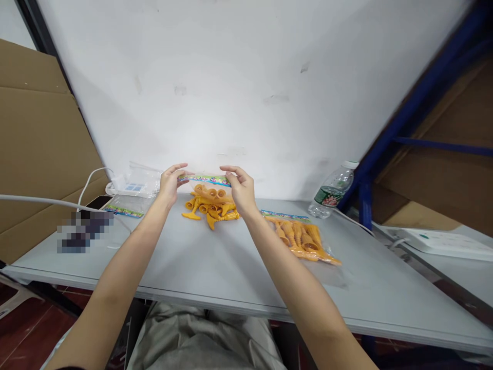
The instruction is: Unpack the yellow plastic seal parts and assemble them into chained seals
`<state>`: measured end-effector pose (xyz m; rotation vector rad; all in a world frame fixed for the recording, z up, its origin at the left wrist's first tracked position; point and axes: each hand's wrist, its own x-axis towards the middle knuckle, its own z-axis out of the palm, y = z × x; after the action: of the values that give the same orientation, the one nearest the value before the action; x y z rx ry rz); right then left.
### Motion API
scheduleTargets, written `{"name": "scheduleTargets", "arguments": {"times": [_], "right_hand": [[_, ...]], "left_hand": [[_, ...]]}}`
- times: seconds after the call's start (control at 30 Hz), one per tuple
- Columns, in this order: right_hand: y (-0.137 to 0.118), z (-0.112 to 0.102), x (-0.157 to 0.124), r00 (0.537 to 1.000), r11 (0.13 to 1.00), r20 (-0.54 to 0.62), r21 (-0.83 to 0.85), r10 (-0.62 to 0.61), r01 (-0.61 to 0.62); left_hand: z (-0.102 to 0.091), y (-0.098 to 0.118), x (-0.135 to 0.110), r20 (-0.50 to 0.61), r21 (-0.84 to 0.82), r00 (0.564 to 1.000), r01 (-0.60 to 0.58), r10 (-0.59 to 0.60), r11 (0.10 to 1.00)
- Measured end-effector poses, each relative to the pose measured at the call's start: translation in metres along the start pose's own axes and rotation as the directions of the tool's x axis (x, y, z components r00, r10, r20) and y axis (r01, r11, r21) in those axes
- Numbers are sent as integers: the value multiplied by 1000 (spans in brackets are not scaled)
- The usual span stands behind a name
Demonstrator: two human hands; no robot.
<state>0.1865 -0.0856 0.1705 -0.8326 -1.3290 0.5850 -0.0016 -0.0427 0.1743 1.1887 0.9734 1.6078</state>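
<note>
My left hand (172,184) and my right hand (242,191) pinch the two ends of the printed strip on a clear plastic bag (206,179), held up above the table. Three orange cup-like ends show through or just behind the bag; I cannot tell whether they are inside. Below it lies a loose pile of orange plastic pieces (211,209), some with hollow cup ends and some with curved bars. To the right, flat on the table, is a filled bag of the same orange pieces (300,239), with a blue-green printed strip.
Clear bags with a printed strip (129,204) lie at the left beside a phone (98,202) and white cables. A plastic bottle (334,190) leans by the wall at the right. A cardboard box (38,154) borders the grey table (185,267); a white power strip (447,242) lies far right.
</note>
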Motion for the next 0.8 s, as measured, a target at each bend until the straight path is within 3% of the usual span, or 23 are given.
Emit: {"name": "scheduleTargets", "arguments": {"times": [0.27, 0.47, 0.53, 0.63, 0.7, 0.8], "right_hand": [[-28, -7, 16, 991, 992, 77, 73, -112, 106], [-40, -19, 13, 981, 977, 47, 111, -186, 180], [-40, -23, 7, 978, 972, 47, 129, -203, 196], [-31, -26, -5, 972, 972, 100, 128, -211, 197], [-19, -28, -12, 965, 977, 170, 115, -200, 182], [6, -29, -21, 954, 987, 255, 13, -161, 163]], "left_hand": [[11, 29, 2, -28, -29, 970, -242, 241, 970], [12, 43, -18, -20, -95, 939, -344, 344, 934], [9, 44, -24, 24, -130, 958, -280, 286, 951], [2, 37, -23, 146, -155, 985, -67, 90, 986], [-4, 27, -17, 213, -126, 976, 76, -48, 989], [-14, 9, -6, 242, -46, 953, 199, -183, 979]]}}
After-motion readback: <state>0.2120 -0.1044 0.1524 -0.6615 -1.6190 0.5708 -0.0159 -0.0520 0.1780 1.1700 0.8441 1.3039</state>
